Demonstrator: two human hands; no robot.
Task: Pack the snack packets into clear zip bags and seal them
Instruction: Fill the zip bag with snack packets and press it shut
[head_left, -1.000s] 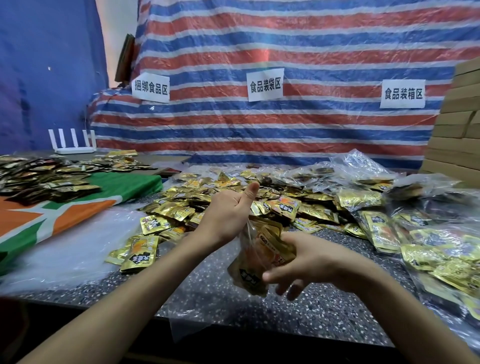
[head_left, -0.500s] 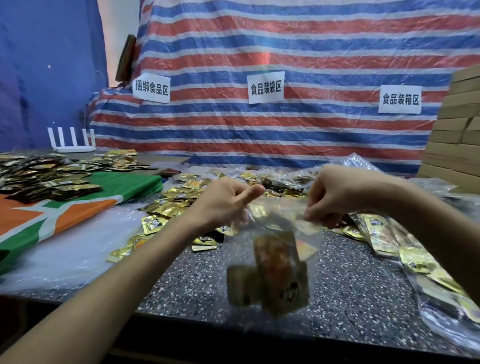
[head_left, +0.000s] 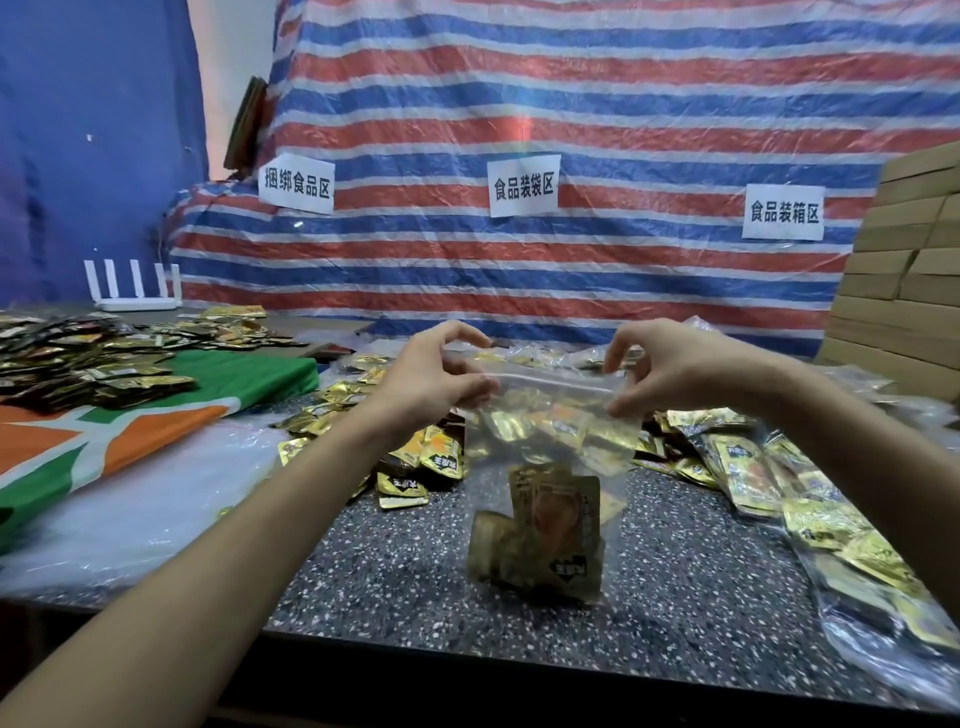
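Now, over the speckled table (head_left: 701, 582) I hold the clear zip bag (head_left: 550, 441) hanging upright, snack packets (head_left: 540, 545) settled at its bottom. My left hand (head_left: 431, 376) and right hand (head_left: 670, 364) each pinch a top corner. I'd keep the zip strip (head_left: 550, 383) taut and level, then press thumb against finger along it, corner to corner, leaving no gap.
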